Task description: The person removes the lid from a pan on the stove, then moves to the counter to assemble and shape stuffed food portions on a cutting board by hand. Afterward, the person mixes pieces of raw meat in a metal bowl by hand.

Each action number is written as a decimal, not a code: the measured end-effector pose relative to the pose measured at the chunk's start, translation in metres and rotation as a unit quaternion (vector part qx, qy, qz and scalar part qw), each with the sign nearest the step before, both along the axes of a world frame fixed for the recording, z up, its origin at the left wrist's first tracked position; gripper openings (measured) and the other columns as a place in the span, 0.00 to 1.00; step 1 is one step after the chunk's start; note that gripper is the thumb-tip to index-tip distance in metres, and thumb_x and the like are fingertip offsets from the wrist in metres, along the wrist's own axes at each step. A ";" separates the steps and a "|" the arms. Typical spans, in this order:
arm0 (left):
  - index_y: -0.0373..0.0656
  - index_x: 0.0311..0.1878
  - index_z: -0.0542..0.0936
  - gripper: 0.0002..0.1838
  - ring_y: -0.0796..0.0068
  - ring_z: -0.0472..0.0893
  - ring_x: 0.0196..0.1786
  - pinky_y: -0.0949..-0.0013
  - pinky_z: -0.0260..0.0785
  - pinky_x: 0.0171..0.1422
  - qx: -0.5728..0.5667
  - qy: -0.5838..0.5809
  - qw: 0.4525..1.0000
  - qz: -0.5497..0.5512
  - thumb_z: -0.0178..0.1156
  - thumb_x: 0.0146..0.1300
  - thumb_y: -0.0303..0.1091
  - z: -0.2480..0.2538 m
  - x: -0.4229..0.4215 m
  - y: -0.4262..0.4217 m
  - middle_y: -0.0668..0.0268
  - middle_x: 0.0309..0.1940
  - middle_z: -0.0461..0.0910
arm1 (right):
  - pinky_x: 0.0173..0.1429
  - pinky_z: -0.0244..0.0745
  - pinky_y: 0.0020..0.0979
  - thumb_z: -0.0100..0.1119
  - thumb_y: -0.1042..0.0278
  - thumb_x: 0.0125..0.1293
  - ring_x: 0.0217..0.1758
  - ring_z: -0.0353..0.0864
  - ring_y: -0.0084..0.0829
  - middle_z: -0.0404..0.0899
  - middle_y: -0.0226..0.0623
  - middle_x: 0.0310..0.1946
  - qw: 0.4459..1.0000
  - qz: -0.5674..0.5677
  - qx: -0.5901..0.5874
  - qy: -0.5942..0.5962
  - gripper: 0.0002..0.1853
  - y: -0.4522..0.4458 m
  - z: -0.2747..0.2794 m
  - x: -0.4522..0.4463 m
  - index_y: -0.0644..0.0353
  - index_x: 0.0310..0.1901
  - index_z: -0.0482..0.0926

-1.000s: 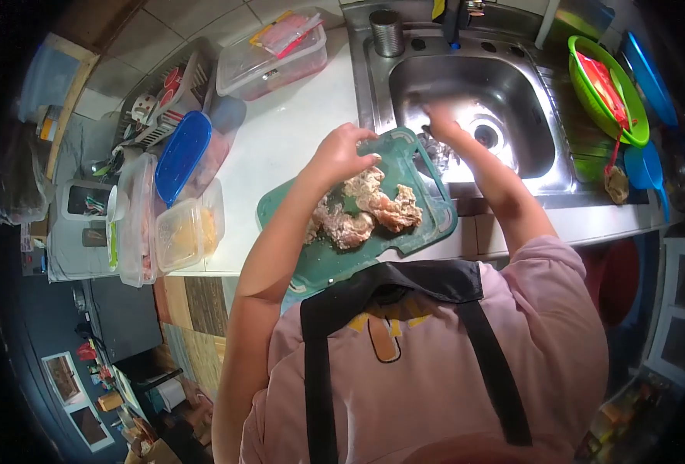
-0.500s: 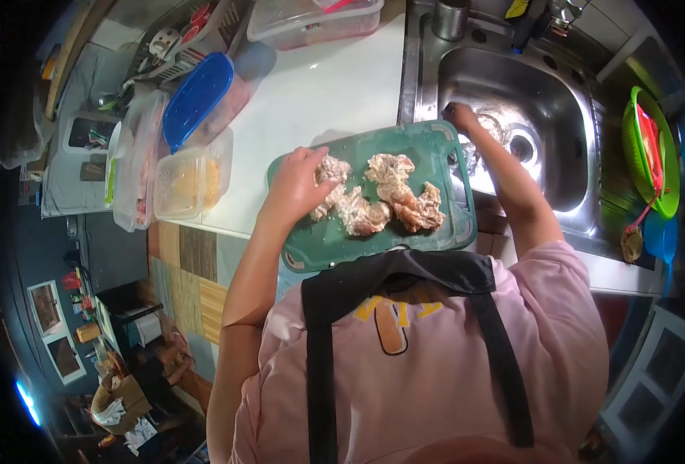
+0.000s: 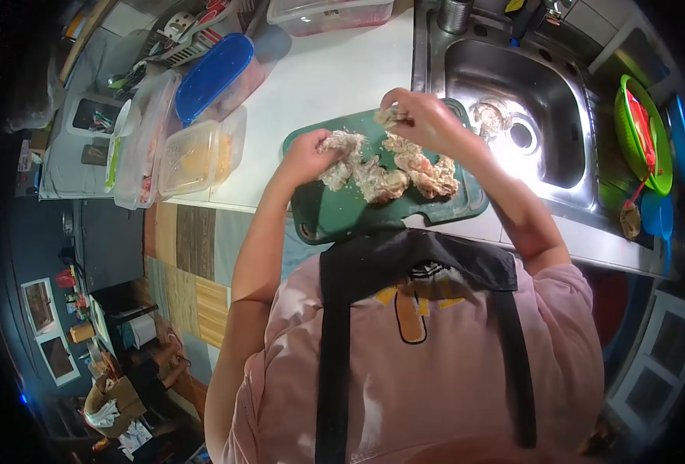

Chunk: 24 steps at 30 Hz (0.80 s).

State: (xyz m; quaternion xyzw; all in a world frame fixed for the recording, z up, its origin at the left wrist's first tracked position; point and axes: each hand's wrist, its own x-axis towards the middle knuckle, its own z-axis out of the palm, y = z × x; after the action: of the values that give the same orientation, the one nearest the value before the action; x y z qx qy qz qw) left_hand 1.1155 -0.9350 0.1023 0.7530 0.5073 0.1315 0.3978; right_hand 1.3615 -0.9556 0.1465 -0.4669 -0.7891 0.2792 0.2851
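White counter [image 3: 335, 69], upper middle of the frame, with a steel sink [image 3: 505, 73] at upper right and a green cutting board [image 3: 325, 210] at centre.
Note, over the board, hands apart: right hand [image 3: 427, 120] with fingers closed on a small pale lump [image 3: 392, 117]; left hand [image 3: 305, 158] clamped on the leftmost of the pale-coated meat pieces [image 3: 381, 182], in a row across the board's middle.

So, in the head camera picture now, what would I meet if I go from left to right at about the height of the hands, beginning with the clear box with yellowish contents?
Clear box with yellowish contents → left hand → right hand → sink drain → green basket.
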 end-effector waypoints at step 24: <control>0.44 0.42 0.75 0.16 0.77 0.77 0.39 0.71 0.67 0.50 0.080 -0.197 0.975 -0.062 0.57 0.48 0.17 0.058 -0.006 -0.033 0.70 0.35 0.78 | 0.54 0.62 0.38 0.53 0.76 0.42 0.48 0.68 0.42 0.72 0.44 0.41 0.974 -0.002 0.014 -0.226 0.21 -0.030 -0.028 -0.008 0.59 0.43 0.76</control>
State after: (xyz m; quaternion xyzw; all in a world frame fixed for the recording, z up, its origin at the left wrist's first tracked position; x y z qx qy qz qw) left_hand 1.1093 -0.9677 0.1603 0.7718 0.3591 0.2927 0.4356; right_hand 1.3531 -0.9857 0.1185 -0.5155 -0.8361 0.1547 0.1060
